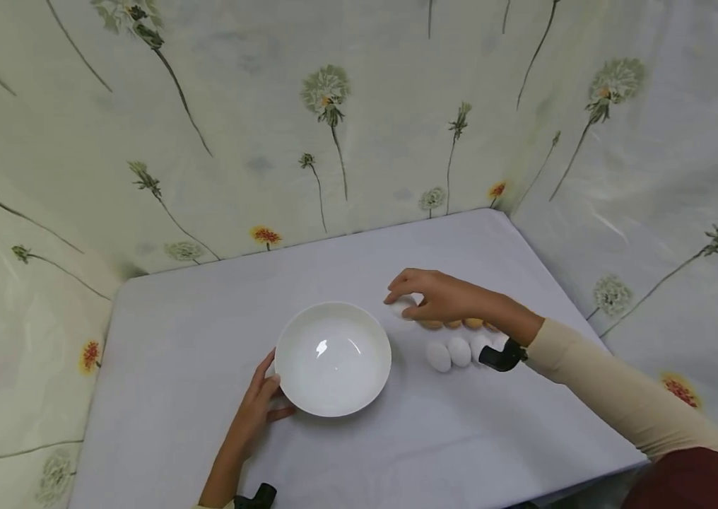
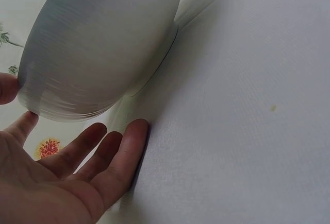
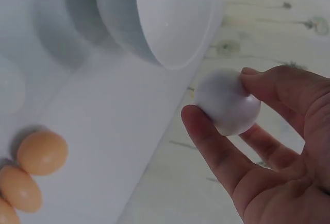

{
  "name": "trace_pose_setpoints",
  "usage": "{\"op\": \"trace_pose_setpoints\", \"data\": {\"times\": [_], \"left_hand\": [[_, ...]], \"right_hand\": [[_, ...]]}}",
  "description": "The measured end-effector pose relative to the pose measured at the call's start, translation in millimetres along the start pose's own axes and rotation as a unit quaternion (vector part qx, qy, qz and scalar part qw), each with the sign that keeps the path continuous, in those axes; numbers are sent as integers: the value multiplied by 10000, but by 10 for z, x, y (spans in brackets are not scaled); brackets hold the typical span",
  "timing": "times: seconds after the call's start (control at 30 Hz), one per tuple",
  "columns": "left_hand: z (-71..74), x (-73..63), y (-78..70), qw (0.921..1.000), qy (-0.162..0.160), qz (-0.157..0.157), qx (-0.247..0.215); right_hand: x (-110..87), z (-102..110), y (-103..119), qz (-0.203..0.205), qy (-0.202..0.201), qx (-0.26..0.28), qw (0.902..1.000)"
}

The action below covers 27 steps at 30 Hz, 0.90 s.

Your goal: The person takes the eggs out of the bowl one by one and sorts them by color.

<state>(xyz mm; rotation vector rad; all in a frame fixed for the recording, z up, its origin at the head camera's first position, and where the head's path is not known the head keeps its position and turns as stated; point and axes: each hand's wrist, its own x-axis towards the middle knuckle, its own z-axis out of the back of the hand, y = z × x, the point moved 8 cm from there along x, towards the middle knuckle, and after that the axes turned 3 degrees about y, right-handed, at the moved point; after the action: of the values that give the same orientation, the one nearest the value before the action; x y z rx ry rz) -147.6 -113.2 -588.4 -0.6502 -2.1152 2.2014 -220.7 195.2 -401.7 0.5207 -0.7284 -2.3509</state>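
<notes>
A white bowl (image 1: 333,360) stands on the cloth-covered table. At its left side my left hand (image 1: 257,399) holds the rim with the thumb and one finger. In the left wrist view the other fingers (image 2: 129,152) lie low by the cloth, apart from the bowl's wall (image 2: 103,38). My right hand (image 1: 438,297) pinches a white egg (image 3: 227,102) between thumb and fingers, to the right of the bowl. Below that hand are several brown eggs (image 1: 473,324), partly hidden by the hand and wrist. Nearer me sits a row of white eggs (image 1: 439,356).
A white cloth (image 1: 200,339) covers the table. Flower-printed sheeting (image 1: 384,127) hangs behind it and along both sides. Each wrist wears a black camera mount (image 1: 504,355). The table's front edge (image 1: 578,488) shows at the lower right.
</notes>
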Motion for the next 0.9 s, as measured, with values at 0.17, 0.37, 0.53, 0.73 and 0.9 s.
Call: {"op": "trace_pose_setpoints", "data": {"times": [0.17,0.37,0.53,0.73,0.9], "left_hand": [[-3,-3,5,9999,-58,-2,-82],[-19,0,23,9999,-32,96,-123],[-19,0,23,9998,-35,110,-143],[-25,5,15,9998,-3,111,-153],[-29,5,16,9998,10,121,-168]], "right_hand": [[-342,218,-233,-465,-328,84,9983],[-775,329,-585,-887,-774,52,9930],[-1106,288,-875,-1425,-919,121,9854],[-1483,204,-1131,-1748,-1227,149,9768],[-1727,103,-1329,-2039,-1399,31,9689]]}}
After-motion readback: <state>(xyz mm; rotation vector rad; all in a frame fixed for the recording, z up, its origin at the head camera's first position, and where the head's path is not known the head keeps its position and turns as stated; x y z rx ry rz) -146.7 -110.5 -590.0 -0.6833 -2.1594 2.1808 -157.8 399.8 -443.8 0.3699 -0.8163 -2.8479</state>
